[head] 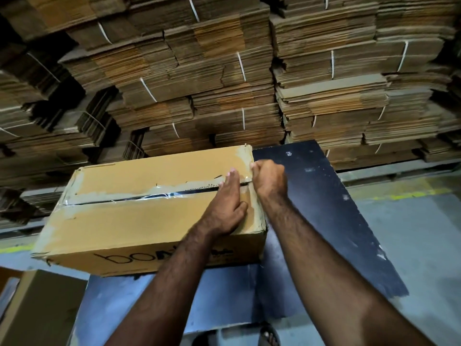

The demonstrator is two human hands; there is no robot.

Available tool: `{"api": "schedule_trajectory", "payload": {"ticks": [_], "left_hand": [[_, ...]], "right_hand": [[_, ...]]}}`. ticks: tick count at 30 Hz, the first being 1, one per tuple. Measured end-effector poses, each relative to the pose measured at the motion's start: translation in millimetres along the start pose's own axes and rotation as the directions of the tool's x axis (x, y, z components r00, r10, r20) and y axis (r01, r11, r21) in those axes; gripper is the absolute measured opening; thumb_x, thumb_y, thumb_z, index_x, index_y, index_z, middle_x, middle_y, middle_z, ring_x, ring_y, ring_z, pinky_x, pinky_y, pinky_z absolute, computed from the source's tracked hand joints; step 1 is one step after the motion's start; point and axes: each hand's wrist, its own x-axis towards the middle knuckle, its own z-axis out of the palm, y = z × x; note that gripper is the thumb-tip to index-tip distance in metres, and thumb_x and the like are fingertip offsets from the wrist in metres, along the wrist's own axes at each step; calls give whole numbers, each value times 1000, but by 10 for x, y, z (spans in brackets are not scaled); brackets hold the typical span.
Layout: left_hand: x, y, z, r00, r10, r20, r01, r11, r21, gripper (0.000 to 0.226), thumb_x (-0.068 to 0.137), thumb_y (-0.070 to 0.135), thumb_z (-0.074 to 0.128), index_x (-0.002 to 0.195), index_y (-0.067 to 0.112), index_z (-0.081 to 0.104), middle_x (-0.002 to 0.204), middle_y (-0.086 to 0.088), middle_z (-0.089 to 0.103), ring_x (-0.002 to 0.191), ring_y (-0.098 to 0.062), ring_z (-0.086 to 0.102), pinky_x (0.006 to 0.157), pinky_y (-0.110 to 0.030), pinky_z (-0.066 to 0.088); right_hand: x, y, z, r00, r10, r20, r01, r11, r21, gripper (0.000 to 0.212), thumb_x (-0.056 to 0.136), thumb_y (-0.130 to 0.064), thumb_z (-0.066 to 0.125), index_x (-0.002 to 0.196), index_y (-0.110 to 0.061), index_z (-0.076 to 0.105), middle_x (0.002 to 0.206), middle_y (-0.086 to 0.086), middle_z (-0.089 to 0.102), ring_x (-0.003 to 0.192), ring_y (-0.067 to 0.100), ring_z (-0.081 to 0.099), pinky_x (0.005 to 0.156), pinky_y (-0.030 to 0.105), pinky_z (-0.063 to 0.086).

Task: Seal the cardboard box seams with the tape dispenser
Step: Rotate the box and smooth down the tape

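Observation:
A long cardboard box (129, 221) lies on a dark table (311, 196), its top flaps meeting in a centre seam (139, 196) with torn paper and shiny clear tape along it. My left hand (228, 203) rests flat on the box top near its right end, fingers across the seam. My right hand (268, 179) is curled into a fist at the box's right edge, pinching a strip of clear tape (245, 179) that glints between the two hands. No tape dispenser is in view.
High stacks of flattened, strapped cartons (224, 71) fill the background behind the table. Another brown carton (37, 308) stands at the lower left. Grey floor with a yellow line (404, 194) lies to the right. A sandalled foot (268, 335) shows below the table.

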Motion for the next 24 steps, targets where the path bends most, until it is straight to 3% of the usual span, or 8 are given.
{"api": "schedule_trajectory", "payload": {"ticks": [3, 6, 8, 10, 13, 17, 21, 24], "left_hand": [[-5, -4, 13, 999, -6, -38, 5, 1000, -19, 84, 96, 15, 48, 157, 4, -9, 166, -11, -7, 154, -19, -4, 125, -31, -2], [14, -33, 11, 998, 7, -63, -9, 1000, -22, 82, 95, 7, 49, 156, 3, -6, 166, -14, -3, 154, -21, 1, 121, -23, -6], [27, -29, 9, 998, 8, -69, -9, 1000, -10, 80, 97, 7, 48, 156, 2, -5, 166, -15, -2, 154, -21, 2, 119, -20, -7], [19, -21, 9, 998, 9, -67, -9, 1000, 2, 78, 98, 10, 47, 156, 3, -5, 166, -14, -2, 154, -21, 1, 120, -22, -5], [-9, 11, -6, 997, 19, -74, -19, 1000, -3, 78, 98, 9, 47, 157, 4, -5, 166, -15, 1, 154, -21, 2, 123, -26, -2], [-11, -60, -82, 996, -25, -80, 16, 994, -104, 72, 103, 17, 44, 159, 7, -1, 166, -10, 11, 153, -21, 13, 124, -32, 10], [-89, -253, -99, 1000, -3, 2, 2, 969, 249, 70, 106, 45, 23, 158, 9, -7, 168, -7, -4, 154, -16, -4, 122, -32, -1], [-247, -510, -261, 995, -83, -58, 97, 948, 302, 71, 105, 47, 21, 158, 9, -7, 168, -6, -6, 154, -17, -4, 124, -34, 2]], "right_hand": [[47, 4, -19, 1000, 12, -12, -11, 994, 106, 35, 99, -41, 51, 87, -15, 71, 77, 3, 66, 72, 24, 62, 58, 23, 40], [-86, -22, 102, 996, -64, 66, 62, 998, 30, 27, 101, -37, 47, 109, -16, 62, 86, 5, 62, 73, 21, 54, 51, 19, 31], [-97, 6, 146, 993, -96, 64, 98, 995, -21, 29, 102, -32, 46, 123, -15, 56, 99, 10, 67, 80, 24, 57, 61, 22, 37], [-87, 29, 118, 993, -114, 31, 115, 993, -10, 30, 103, -31, 42, 120, -14, 61, 102, 12, 69, 89, 30, 63, 66, 26, 41], [-100, -24, 59, 999, -53, 13, 53, 999, 10, 36, 104, -33, 37, 109, -11, 65, 97, 13, 69, 78, 27, 58, 62, 26, 39], [-186, -132, 132, 993, 19, 114, -9, 996, -87, 37, 100, -39, 47, 122, -9, 51, 91, 9, 58, 78, 25, 53, 57, 29, 39], [-169, -139, 161, 985, 62, 164, -32, 983, -180, 49, 102, -41, 43, 138, -8, 38, 116, 19, 61, 102, 36, 60, 67, 35, 41], [-170, -116, 194, 983, 86, 163, -57, 983, -175, 52, 102, -45, 37, 143, -13, 33, 116, 18, 58, 101, 36, 60, 67, 39, 44]]}}
